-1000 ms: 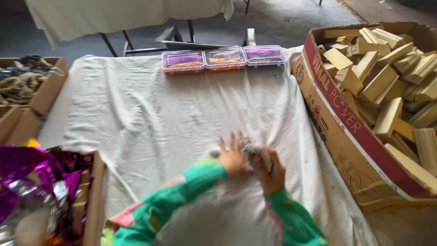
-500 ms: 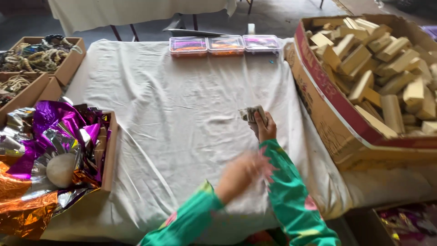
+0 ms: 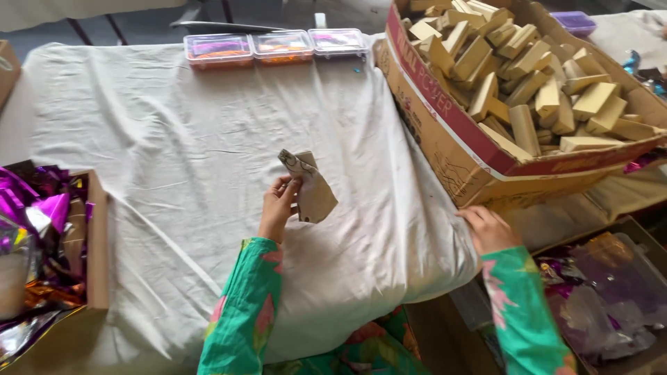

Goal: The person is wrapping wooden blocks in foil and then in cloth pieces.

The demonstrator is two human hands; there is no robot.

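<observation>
While your green floral sleeves fill the near edge of the view, your left hand (image 3: 279,207) is raised over the middle of the white tablecloth (image 3: 174,167), its fingers closed around a small brown paper packet (image 3: 313,191) with a crumpled grey patterned piece at its top. The packet sits just right of that hand, tilted, with its lower end pointing near and right, held above the cloth at the centre of the table. Your right hand (image 3: 488,228) lies well apart from it at the near right corner of the table, fingers spread and resting flat, holding nothing, touching the cloth just below the near corner of the big cardboard box (image 3: 445,149). To your near left, an open carton (image 3: 97,243) holds crumpled purple and gold foil wrappers (image 3: 38,208). At the near right, below the table edge, another carton holds clear and purple wrappers (image 3: 604,292). Farther right, the big cardboard box is heaped with tan wooden blocks (image 3: 528,90) lying at all angles. At the far edge of the table, three clear plastic containers (image 3: 274,45) stand side by side in a row, touching, with orange and purple contents.
</observation>
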